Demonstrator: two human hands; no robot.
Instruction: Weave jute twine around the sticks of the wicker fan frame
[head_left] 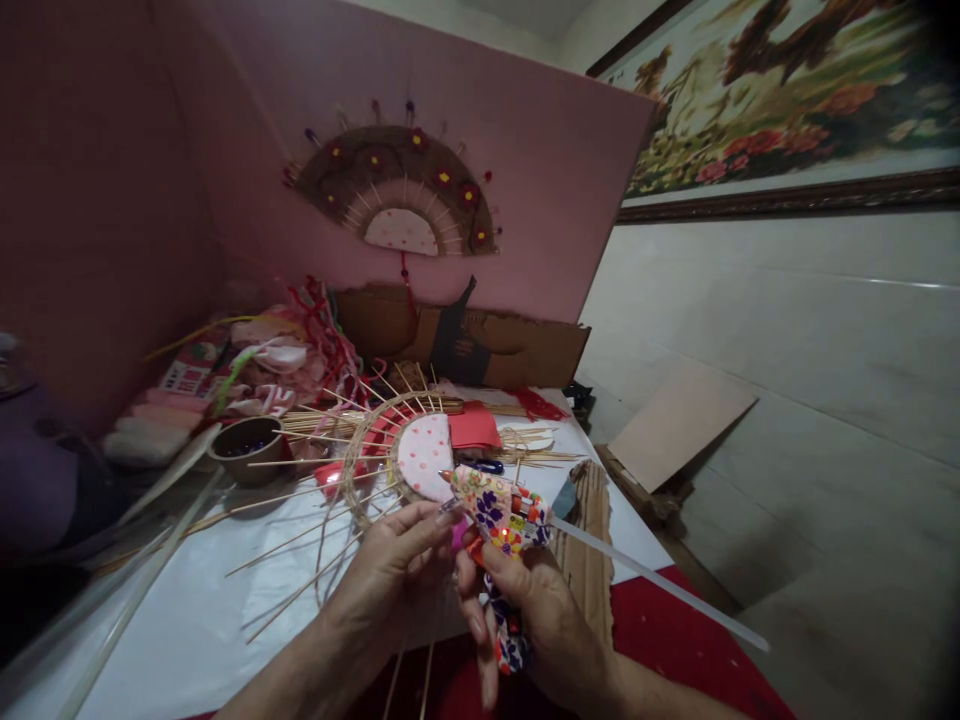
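My right hand (547,610) is closed round the handle of a flower-patterned glue gun (499,510), with a long translucent glue stick (660,578) coming out of its back. The gun's nozzle points left, by the white half-round piece with pink dots (425,455). That piece sits within a frame of thin sticks and a twine-wrapped arc (351,470). My left hand (405,555) is closed at the frame's lower edge, fingertips just below the nozzle; what it pinches is too small to tell.
A brown cup (246,455) and a heap of pink and red craft materials (277,360) are at the left. Red paper (474,427) and corrugated cardboard (589,545) lie near the frame. Behind, a decorated fan (397,190) hangs on a pink board.
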